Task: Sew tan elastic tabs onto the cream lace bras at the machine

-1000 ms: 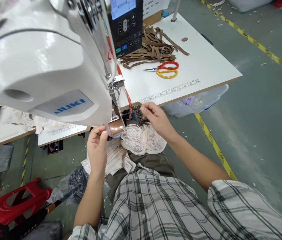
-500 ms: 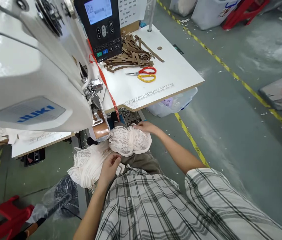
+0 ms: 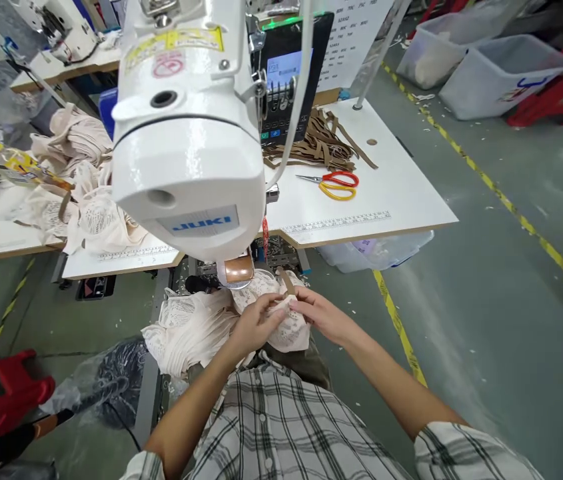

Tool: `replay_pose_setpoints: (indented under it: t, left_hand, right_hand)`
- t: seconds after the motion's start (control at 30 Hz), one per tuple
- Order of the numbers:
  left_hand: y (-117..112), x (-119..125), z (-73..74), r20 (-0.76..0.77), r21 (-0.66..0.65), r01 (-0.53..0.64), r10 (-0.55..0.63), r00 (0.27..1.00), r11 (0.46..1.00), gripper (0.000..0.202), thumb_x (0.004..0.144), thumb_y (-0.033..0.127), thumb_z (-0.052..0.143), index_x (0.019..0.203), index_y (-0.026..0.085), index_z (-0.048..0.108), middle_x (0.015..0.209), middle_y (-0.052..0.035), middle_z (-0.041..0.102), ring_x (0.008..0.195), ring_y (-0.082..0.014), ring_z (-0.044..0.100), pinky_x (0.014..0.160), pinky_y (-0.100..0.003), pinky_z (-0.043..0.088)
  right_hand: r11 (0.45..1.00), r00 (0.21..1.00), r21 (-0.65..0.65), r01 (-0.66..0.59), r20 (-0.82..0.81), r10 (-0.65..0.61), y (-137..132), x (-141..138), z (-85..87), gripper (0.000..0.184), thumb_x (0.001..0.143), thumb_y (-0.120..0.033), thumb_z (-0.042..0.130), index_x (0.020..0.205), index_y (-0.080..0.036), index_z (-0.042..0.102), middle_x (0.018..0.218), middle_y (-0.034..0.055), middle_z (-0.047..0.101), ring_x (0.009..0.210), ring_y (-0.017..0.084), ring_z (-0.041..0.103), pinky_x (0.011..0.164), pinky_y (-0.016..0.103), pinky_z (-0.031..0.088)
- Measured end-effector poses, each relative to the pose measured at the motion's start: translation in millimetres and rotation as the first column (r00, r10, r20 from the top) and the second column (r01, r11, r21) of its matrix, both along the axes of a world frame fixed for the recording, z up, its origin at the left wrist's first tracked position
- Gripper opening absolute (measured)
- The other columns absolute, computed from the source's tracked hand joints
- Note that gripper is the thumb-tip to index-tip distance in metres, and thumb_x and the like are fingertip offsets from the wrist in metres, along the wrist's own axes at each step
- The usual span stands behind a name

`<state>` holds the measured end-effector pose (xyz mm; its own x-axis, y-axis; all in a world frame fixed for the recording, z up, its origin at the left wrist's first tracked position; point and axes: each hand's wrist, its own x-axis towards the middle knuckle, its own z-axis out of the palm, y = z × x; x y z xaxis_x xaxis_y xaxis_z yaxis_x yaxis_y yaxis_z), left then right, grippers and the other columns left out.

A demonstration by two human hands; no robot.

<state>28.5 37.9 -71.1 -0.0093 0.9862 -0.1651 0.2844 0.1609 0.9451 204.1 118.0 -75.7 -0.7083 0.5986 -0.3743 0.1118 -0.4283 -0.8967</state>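
A cream lace bra (image 3: 292,335) lies over my lap, just below the head of a white JUKI sewing machine (image 3: 196,180). My left hand (image 3: 256,325) pinches the lace near its middle. From the other side my right hand (image 3: 324,315) grips the same piece, its fingertips close to my left ones. A short brown strip (image 3: 286,281) sticks up between the two hands; which fingers hold it I cannot tell. Against my left forearm rests a bundle of cream lace bras (image 3: 194,330).
Scissors with red and yellow handles (image 3: 337,185) and a heap of brown strips (image 3: 324,147) lie on the white table (image 3: 411,200). More cream bras (image 3: 96,220) cover the left table. A red stool (image 3: 6,387) stands at lower left, plastic bins (image 3: 506,73) at upper right.
My view has shifted left and up. Both hands have come together on the lace bra, the left rising from beside the bundle. A brown strip now shows between them.
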Motion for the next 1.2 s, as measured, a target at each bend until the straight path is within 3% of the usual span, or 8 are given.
replay_pose_setpoints:
  t: [0.13, 0.3, 0.43, 0.53, 0.77, 1.0, 1.1, 1.2]
  left_hand:
    - [-15.2, -17.2, 27.3, 0.033, 0.017, 0.002, -0.002, 0.999, 1.000, 0.031, 0.092, 0.042, 0.057, 0.076, 0.016, 0.061, 0.069, 0.0005, 0.057, 0.065, -0.0124, 0.051, 0.062, -0.024, 0.039]
    - [-29.3, -36.8, 66.0, 0.128, 0.046, -0.114, 0.107, 0.986, 0.992, 0.026, 0.094, 0.039, 0.057, 0.080, 0.017, 0.059, 0.068, 0.0024, 0.053, 0.062, -0.0098, 0.046, 0.058, -0.022, 0.037]
    - [-23.0, -48.6, 83.5, 0.022, 0.097, -0.246, 0.245, 0.969, 0.965, 0.017, 0.096, 0.034, 0.054, 0.098, 0.020, 0.063, 0.082, -0.0006, 0.062, 0.067, -0.0105, 0.054, 0.059, -0.020, 0.042]
    - [-13.7, -55.7, 87.0, -0.153, 0.205, -0.267, 0.300, 0.942, 0.942, 0.022, 0.095, 0.030, 0.055, 0.115, 0.023, 0.062, 0.094, -0.0023, 0.068, 0.071, -0.0112, 0.060, 0.060, -0.020, 0.046]
    - [-2.5, -65.3, 83.9, -0.547, 0.366, -0.101, 0.302, 0.781, 0.925, 0.024, 0.097, 0.026, 0.049, 0.110, 0.024, 0.069, 0.097, -0.0021, 0.076, 0.081, -0.0149, 0.069, 0.072, -0.024, 0.050]
    - [-0.6, -68.3, 80.3, -0.699, 0.448, -0.048, 0.384, 0.603, 0.893, 0.022, 0.096, 0.020, 0.050, 0.109, 0.019, 0.068, 0.092, -0.0053, 0.072, 0.084, -0.0171, 0.065, 0.074, -0.027, 0.047]
    - [1.5, -52.6, 82.4, -0.696, 0.588, -0.058, 0.542, 0.471, 0.806, 0.019, 0.093, 0.018, 0.055, 0.106, 0.015, 0.068, 0.101, -0.0121, 0.067, 0.095, -0.0228, 0.061, 0.086, -0.036, 0.045]
    - [2.9, -27.5, 81.7, -0.683, 0.617, -0.041, 0.561, 0.467, 0.786, 0.030, 0.091, 0.023, 0.059, 0.119, 0.013, 0.063, 0.118, -0.0181, 0.062, 0.109, -0.0281, 0.057, 0.098, -0.043, 0.040]
  right_hand:
    - [0.967, 0.997, 0.252, 0.040, -0.080, -0.021, -8.8, -16.9, 36.3, 0.034, 0.091, -0.049, 0.057, 0.074, -0.019, 0.053, 0.078, -0.0006, 0.044, 0.072, 0.013, 0.042, 0.066, 0.026, 0.037]
    - [0.960, 0.967, 0.239, 0.146, -0.239, -0.087, -6.0, -50.2, 66.5, 0.018, 0.092, -0.039, 0.057, 0.086, -0.022, 0.058, 0.079, -0.0005, 0.051, 0.070, 0.013, 0.046, 0.064, 0.027, 0.038]
    - [0.856, 0.958, 0.441, 0.270, -0.210, -0.194, 7.2, -79.0, 76.9, 0.016, 0.090, -0.030, 0.056, 0.077, -0.021, 0.059, 0.083, 0.0012, 0.053, 0.078, 0.015, 0.051, 0.071, 0.029, 0.041]
    - [0.794, 0.938, 0.502, 0.343, -0.142, -0.316, 18.9, -95.2, 68.8, 0.013, 0.085, -0.025, 0.058, 0.073, -0.020, 0.057, 0.082, 0.0005, 0.052, 0.077, 0.014, 0.051, 0.071, 0.029, 0.041]
    - [0.842, 0.919, 0.370, 0.394, -0.142, -0.367, 32.3, -106.4, 44.6, 0.006, 0.082, -0.026, 0.059, 0.084, -0.022, 0.057, 0.090, 0.0015, 0.057, 0.081, 0.016, 0.052, 0.077, 0.030, 0.046]
    - [0.757, 0.943, 0.573, 0.315, -0.098, -0.318, 50.3, -106.1, 56.5, 0.008, 0.086, -0.027, 0.054, 0.084, -0.020, 0.057, 0.091, 0.0038, 0.054, 0.082, 0.017, 0.051, 0.076, 0.030, 0.046]
    - [0.715, 0.961, 0.650, 0.258, -0.097, -0.259, 63.6, -106.4, 56.9, 0.012, 0.086, -0.030, 0.056, 0.086, -0.019, 0.060, 0.103, 0.0073, 0.055, 0.088, 0.018, 0.054, 0.075, 0.031, 0.048]
    - [0.679, 0.978, 0.707, 0.197, -0.092, -0.188, 75.2, -107.7, 56.0, 0.014, 0.086, -0.031, 0.057, 0.087, -0.019, 0.063, 0.111, 0.0091, 0.056, 0.091, 0.019, 0.055, 0.074, 0.031, 0.050]
